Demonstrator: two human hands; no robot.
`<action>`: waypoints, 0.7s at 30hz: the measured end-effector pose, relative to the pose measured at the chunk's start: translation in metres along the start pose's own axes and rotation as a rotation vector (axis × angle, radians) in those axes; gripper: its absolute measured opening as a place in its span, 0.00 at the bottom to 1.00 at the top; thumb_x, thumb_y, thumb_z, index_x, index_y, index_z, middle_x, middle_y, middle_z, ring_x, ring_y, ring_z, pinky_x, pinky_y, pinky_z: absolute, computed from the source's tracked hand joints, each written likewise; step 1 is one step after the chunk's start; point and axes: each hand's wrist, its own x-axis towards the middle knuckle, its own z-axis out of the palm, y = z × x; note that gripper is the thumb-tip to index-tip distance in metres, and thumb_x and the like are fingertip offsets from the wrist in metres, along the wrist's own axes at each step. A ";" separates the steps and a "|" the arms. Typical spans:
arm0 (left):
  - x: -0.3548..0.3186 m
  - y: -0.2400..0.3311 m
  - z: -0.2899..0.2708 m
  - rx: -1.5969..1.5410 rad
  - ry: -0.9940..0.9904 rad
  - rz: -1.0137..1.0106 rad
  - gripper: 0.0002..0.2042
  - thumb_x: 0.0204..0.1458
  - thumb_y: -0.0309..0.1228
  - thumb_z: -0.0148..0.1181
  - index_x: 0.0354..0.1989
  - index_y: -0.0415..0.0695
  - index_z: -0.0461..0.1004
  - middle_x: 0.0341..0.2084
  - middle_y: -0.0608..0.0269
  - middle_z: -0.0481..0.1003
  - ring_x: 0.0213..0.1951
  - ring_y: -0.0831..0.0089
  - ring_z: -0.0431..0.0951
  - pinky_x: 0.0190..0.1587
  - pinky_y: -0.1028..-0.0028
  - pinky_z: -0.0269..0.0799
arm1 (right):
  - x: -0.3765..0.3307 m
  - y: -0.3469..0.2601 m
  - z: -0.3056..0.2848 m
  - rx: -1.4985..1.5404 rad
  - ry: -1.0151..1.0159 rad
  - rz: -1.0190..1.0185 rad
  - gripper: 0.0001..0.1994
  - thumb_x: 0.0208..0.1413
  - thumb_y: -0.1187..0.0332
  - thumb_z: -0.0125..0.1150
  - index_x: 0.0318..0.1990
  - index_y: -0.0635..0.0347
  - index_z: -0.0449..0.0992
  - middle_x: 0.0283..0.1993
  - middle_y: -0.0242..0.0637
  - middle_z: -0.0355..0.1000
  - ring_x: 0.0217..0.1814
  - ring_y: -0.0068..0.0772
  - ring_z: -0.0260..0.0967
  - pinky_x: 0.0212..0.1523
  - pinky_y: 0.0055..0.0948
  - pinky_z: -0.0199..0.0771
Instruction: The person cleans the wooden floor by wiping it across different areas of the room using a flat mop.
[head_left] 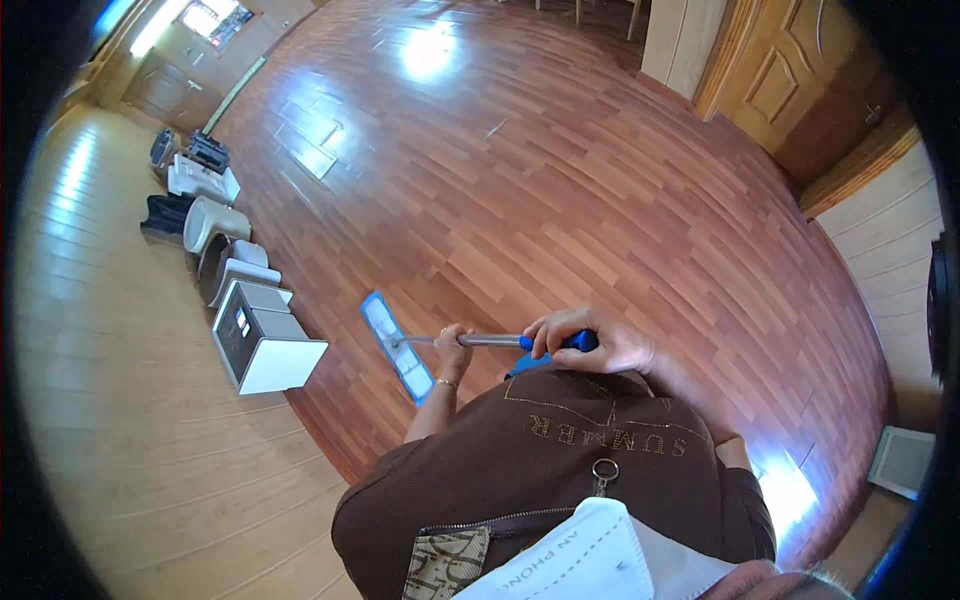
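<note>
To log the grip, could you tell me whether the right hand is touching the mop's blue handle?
Touching: the head view shows the right hand wrapped around the blue handle.

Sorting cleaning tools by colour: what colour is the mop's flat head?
The mop head is light blue with a whitish middle, seen in the head view, lying on the reddish wooden floor.

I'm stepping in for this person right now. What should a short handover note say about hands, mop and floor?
Left hand: closed around the metal mop pole, low down.
Right hand: closed on the blue grip at the top.
Flat mop: blue-edged head lies on the wooden floor, close to the white box in the row along the left wall.
Done or left: the floor shines, but mopped and unmopped parts cannot be told apart.
</note>
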 end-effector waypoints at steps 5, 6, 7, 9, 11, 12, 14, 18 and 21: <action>0.162 -0.107 0.044 -0.133 -0.105 0.186 0.11 0.40 0.35 0.66 0.17 0.45 0.71 0.19 0.54 0.73 0.27 0.53 0.74 0.30 0.59 0.67 | 0.112 0.070 -0.022 -0.072 0.121 -0.021 0.04 0.50 0.76 0.57 0.32 0.67 0.74 0.39 0.42 0.75 0.58 0.44 0.66 0.59 0.42 0.64; 0.199 -0.124 0.051 -0.086 -0.110 0.276 0.12 0.39 0.33 0.66 0.14 0.45 0.69 0.17 0.55 0.72 0.27 0.55 0.75 0.29 0.58 0.66 | 0.135 0.082 -0.028 -0.094 0.159 -0.014 0.03 0.50 0.76 0.57 0.32 0.67 0.74 0.40 0.42 0.75 0.59 0.45 0.65 0.60 0.42 0.63; 0.212 -0.128 0.069 -0.240 -0.128 0.269 0.12 0.39 0.33 0.66 0.13 0.45 0.69 0.17 0.56 0.72 0.26 0.55 0.74 0.29 0.58 0.65 | 0.144 0.094 -0.033 -0.110 0.214 0.023 0.03 0.50 0.76 0.57 0.32 0.67 0.74 0.40 0.42 0.74 0.60 0.45 0.65 0.61 0.42 0.62; 0.257 -0.114 0.076 -0.361 -0.265 0.254 0.14 0.39 0.33 0.66 0.12 0.45 0.66 0.15 0.56 0.71 0.26 0.53 0.73 0.29 0.57 0.64 | 0.166 0.073 -0.043 -0.120 0.301 0.073 0.03 0.50 0.77 0.57 0.31 0.67 0.74 0.40 0.43 0.74 0.60 0.45 0.65 0.61 0.43 0.62; 0.316 -0.075 0.069 -0.182 -0.360 0.389 0.16 0.39 0.34 0.66 0.12 0.45 0.64 0.15 0.55 0.70 0.25 0.52 0.72 0.30 0.57 0.63 | 0.186 0.036 -0.057 -0.147 0.395 0.100 0.02 0.50 0.77 0.57 0.31 0.67 0.74 0.40 0.43 0.74 0.60 0.45 0.65 0.61 0.43 0.62; 0.335 -0.053 0.072 -0.248 -0.403 0.423 0.17 0.39 0.35 0.66 0.12 0.44 0.62 0.15 0.55 0.70 0.25 0.52 0.71 0.30 0.57 0.63 | 0.189 0.021 -0.063 -0.148 0.472 0.121 0.02 0.50 0.78 0.57 0.31 0.67 0.74 0.40 0.43 0.74 0.60 0.46 0.65 0.61 0.44 0.62; 0.370 -0.019 0.076 -0.333 -0.374 0.580 0.18 0.38 0.30 0.68 0.15 0.44 0.59 0.13 0.56 0.64 0.21 0.54 0.67 0.26 0.61 0.60 | 0.197 -0.005 -0.070 -0.172 0.602 0.096 0.01 0.49 0.79 0.57 0.30 0.67 0.73 0.39 0.44 0.74 0.58 0.48 0.67 0.59 0.44 0.65; 0.377 0.054 0.104 -0.305 -0.681 0.585 0.13 0.41 0.38 0.65 0.16 0.48 0.67 0.18 0.62 0.71 0.30 0.58 0.73 0.37 0.57 0.60 | 0.169 -0.046 -0.063 -0.305 0.867 0.157 0.01 0.47 0.79 0.58 0.29 0.65 0.73 0.38 0.44 0.76 0.52 0.48 0.72 0.52 0.39 0.71; 0.356 0.112 0.123 -0.326 -0.794 0.770 0.14 0.42 0.41 0.62 0.15 0.48 0.66 0.17 0.63 0.71 0.28 0.58 0.73 0.35 0.58 0.61 | 0.141 -0.072 -0.041 -0.437 1.019 0.164 0.05 0.41 0.78 0.59 0.29 0.62 0.74 0.35 0.44 0.76 0.49 0.50 0.73 0.48 0.41 0.72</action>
